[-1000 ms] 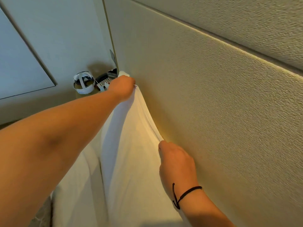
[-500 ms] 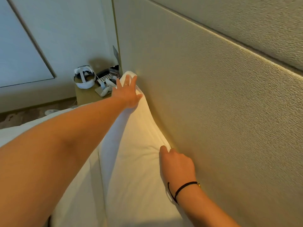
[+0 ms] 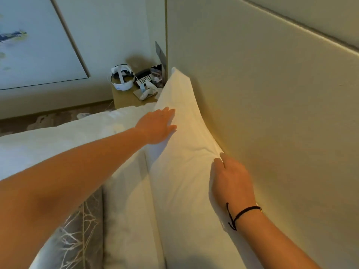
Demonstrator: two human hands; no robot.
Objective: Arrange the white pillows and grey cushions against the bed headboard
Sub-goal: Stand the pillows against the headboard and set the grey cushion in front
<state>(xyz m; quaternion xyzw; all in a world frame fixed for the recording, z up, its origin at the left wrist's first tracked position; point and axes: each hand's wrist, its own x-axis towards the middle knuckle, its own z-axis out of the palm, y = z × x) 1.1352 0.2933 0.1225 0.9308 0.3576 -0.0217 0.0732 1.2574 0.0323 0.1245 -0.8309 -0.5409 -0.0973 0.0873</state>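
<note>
A white pillow (image 3: 180, 144) stands on edge against the beige padded headboard (image 3: 272, 117). My left hand (image 3: 158, 126) lies flat with straight fingers on the pillow's front face, halfway up. My right hand (image 3: 231, 181), with a black cord on its wrist, rests on the pillow's top edge next to the headboard, fingers loosely bent. A second white pillow (image 3: 128, 200) stands in front of the first. A grey cushion (image 3: 77, 235) with a pale branch pattern sits at the lower left, partly hidden by my left arm.
A wooden bedside table (image 3: 124, 97) beyond the pillows carries a white headset (image 3: 122, 78), a telephone (image 3: 144, 78) and small items. A framed picture (image 3: 35, 41) hangs on the left wall. The white bedding (image 3: 58, 136) stretches to the left.
My left hand let go of the pillow's far top corner, opened, and slid down onto its front face. The camera pulled back, showing the second pillow and the grey cushion.
</note>
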